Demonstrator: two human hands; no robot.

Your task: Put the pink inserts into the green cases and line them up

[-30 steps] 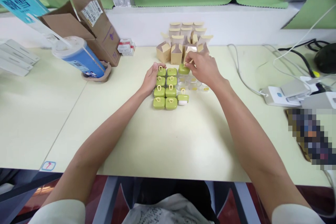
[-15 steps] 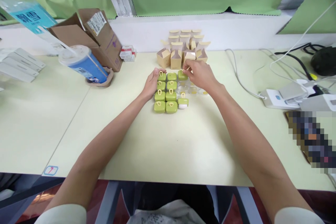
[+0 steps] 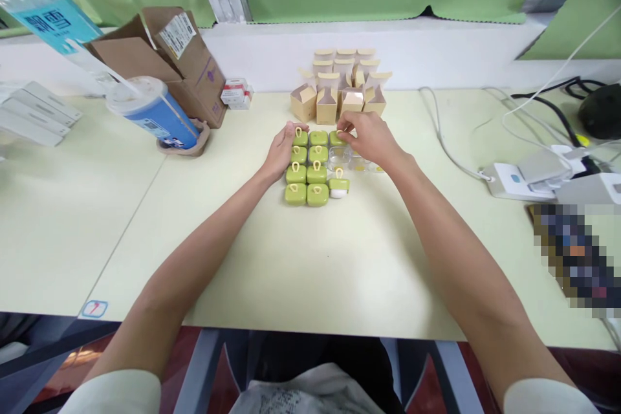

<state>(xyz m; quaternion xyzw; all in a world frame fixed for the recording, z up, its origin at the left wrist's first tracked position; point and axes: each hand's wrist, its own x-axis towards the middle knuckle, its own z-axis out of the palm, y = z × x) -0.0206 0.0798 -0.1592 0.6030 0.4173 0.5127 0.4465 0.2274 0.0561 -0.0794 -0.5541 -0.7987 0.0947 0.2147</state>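
Several small green cases with cream loops stand in rows on the table, one of them [image 3: 317,195] at the near edge of the group. My left hand [image 3: 281,152] rests against the left side of the rows, its fingers stretched along the far-left case. The fingers of my right hand [image 3: 365,136] are pinched on a green case [image 3: 336,138] in the far row. Clear containers [image 3: 339,158] stand below that hand, partly covered by it. A green case with a white lower part [image 3: 338,186] sits at the near right of the group.
Open small cartons [image 3: 326,107] stand behind the cases. At left are a blue cup [image 3: 162,123], a brown box [image 3: 194,77], a tilted bottle [image 3: 58,22] and small red-white boxes [image 3: 237,94]. A power strip [image 3: 509,181] with cables lies at right.
The green case under my right fingers sits slightly lower, level with its row. Both hands stay in nearly the same place; the view has shifted slightly.
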